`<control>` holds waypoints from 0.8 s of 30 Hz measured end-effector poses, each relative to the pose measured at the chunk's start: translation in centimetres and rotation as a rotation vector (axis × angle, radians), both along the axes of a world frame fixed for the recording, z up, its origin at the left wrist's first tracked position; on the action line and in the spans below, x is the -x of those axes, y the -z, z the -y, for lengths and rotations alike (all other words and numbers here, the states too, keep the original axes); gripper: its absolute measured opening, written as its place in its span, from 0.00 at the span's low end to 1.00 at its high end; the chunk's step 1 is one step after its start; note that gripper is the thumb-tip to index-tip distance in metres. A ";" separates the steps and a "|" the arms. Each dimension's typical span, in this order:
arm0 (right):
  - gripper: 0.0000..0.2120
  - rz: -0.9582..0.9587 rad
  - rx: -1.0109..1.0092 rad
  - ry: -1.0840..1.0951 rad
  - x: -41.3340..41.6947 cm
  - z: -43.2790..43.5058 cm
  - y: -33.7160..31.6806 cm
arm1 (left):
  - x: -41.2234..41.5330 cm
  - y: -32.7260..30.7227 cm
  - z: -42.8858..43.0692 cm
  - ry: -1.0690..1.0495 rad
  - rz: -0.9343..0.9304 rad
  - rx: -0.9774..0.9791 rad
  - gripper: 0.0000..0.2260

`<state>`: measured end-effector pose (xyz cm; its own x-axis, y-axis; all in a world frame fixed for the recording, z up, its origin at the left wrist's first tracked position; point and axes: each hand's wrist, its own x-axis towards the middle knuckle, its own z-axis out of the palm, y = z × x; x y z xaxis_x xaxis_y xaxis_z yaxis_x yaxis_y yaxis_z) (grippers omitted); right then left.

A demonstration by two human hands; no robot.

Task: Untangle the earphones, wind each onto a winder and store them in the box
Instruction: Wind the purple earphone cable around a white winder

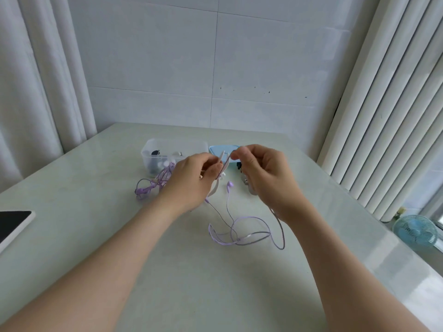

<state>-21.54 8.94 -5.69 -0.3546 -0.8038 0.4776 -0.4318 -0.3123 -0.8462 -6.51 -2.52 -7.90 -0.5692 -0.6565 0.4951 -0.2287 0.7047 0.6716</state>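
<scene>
My left hand (195,180) and my right hand (262,173) are raised above the table, meeting over a pale winder (221,168) that both pinch between fingertips. A purple earphone cable (242,233) hangs from them and loops loosely on the table, with one purple earbud (229,185) dangling between my hands. A second purple earphone (153,184) lies tangled to the left of my left hand. The clear storage box (153,146) stands behind, with small dark and white items inside.
A blue lid (224,149) lies beside the box, partly behind my hands. A small dark object (238,166) sits by my right hand. A tablet (14,224) lies at the table's left edge. A blue fan (414,232) stands on the floor at the right.
</scene>
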 end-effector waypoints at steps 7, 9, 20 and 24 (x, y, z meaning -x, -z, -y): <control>0.07 -0.177 0.069 0.375 1.0 0.7 0.6 | 0.3 0.2 -0.6 0.213 0.021 -0.185 0.10; 0.07 -0.207 0.059 0.429 1.3 0.8 0.7 | 0.4 -0.1 -1.2 0.293 0.024 -0.230 0.09; 0.14 -0.459 -0.357 0.392 2.1 1.0 2.1 | 0.3 -1.2 -1.5 0.324 -0.294 -0.337 0.09; 0.15 -0.463 -0.438 0.127 1.1 0.6 1.7 | 0.2 -0.8 -0.4 0.194 -0.406 -0.383 0.07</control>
